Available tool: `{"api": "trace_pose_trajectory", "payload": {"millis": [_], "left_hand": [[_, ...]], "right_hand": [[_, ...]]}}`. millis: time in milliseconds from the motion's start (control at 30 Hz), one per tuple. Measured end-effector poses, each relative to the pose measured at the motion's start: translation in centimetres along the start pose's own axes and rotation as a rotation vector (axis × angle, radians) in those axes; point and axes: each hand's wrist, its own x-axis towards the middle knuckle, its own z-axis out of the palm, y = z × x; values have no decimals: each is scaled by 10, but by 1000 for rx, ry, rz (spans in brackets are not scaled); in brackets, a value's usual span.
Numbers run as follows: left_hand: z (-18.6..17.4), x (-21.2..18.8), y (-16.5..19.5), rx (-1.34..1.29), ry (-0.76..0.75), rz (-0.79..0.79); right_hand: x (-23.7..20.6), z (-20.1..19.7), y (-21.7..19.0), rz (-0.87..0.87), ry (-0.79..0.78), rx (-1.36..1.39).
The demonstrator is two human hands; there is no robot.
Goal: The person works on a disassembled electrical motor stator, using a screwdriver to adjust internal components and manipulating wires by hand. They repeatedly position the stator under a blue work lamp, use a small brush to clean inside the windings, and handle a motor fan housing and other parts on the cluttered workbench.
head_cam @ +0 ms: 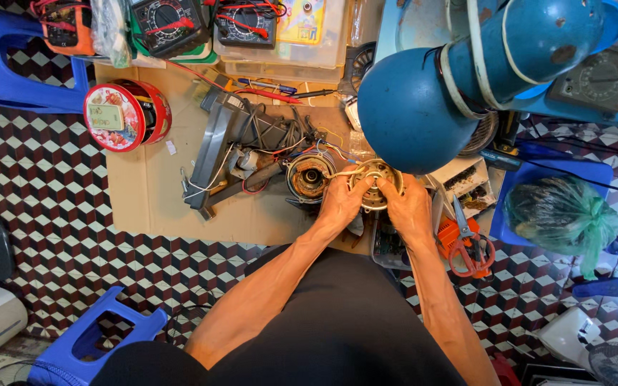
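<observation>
On brown cardboard point(151, 193) (over checkered floor tiles point(44, 193)), left hand point(341, 204) and right hand point(409, 207) grip a round motor part point(375, 184).

One head-worn camera looks straight down from above the person's arms onto a cardboard sheet point(151, 193) on the tiled floor point(44, 193). A blue lamp point(423, 100) sits very close beneath the lens. Both hands lie near mid-frame.

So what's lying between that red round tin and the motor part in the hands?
In the head view, between the red tin and the held motor part: bare cardboard, a grey housing with tangled wires, and a second round motor piece.
</observation>
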Motion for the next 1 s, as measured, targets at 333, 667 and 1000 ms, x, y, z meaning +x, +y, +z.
{"api": "trace_pose_trajectory", "payload": {"millis": [333, 667, 1000], "left_hand": [[5, -13, -32, -53, 68, -94], [8, -17, -46, -81, 62, -164], [7, -22, -41, -203, 36, -110]], "right_hand": [[-9, 4, 15, 97, -56, -66], [-13, 6, 23, 118, -49, -110], [-13, 2, 14, 46, -56, -53]]}}
